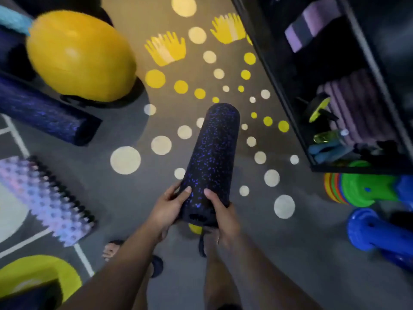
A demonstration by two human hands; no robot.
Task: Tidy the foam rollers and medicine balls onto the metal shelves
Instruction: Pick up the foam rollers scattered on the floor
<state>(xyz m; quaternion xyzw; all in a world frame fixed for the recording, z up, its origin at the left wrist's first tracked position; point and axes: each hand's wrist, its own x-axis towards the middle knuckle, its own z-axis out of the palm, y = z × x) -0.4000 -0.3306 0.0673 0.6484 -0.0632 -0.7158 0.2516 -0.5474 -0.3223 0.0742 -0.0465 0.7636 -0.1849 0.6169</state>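
Foam roller, black with blue flecks and cylindrical (pixel 212 157), is held in mid-air above the grey floor (pixel 268 253), its near end low and close to the person and its far end angled away and slightly toward the right. Both bare hands grip that near end: the left hand (pixel 168 208) wraps the left side with its thumb laid across the top, and the right hand (pixel 223 217) clasps the right side, thumb likewise on top, fingers curled under out of view. To the right stands a black metal shelf unit (pixel 290 90), holding purple foam blocks (pixel 312 25) and purple rolled mats (pixel 357 104); the roller is near it but not on it. On the floor by the shelf's foot lie a green plastic dumbbell (pixel 366 189) and a blue plastic dumbbell (pixel 375 233). At the left sit a large yellow inflated ball (pixel 78 54), a long dark blue foam roller (pixel 44 110) and a pale purple knobbed foam roller (pixel 44 198). Yellow and cream dots (pixel 125 159) and yellow handprints (pixel 165 49) mark the floor.
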